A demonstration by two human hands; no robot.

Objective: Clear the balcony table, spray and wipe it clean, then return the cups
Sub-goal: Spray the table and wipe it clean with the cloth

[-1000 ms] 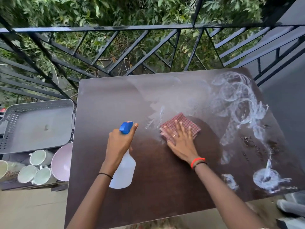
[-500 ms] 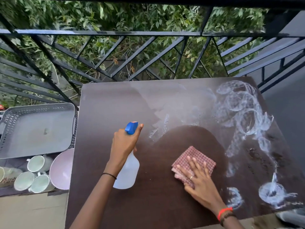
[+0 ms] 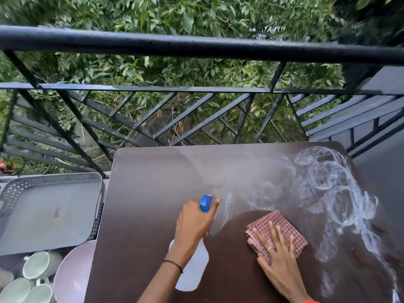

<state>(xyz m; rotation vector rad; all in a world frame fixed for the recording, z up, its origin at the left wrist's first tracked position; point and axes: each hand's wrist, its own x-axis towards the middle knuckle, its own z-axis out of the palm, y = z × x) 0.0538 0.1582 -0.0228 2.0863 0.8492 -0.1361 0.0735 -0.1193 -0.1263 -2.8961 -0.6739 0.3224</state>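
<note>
**Cloth driven back up to the edge of the wiped patch; wiping is judged about half done.**

Head view: the checked cloth (image 3: 282, 226), drawn toward 6 o'clock half a second ago, is now pushed back toward 12 o'clock, pressed flat under the spread, straight fingers (image 3: 274, 234) of the right hand (image 3: 278, 261) at the dark patch's far rim. The spray bottle (image 3: 192, 272) is kept clasped on the surface (image 3: 148, 193) by the left hand (image 3: 192, 226), fingers curled round its neck, unchanged. White film (image 3: 332, 189) is left from 1 to 4 o'clock, so more strokes are judged needed. The cups (image 3: 36, 264) are parked off the surface at 8 o'clock, below a grey tray (image 3: 50, 211), not yet returned.
</note>
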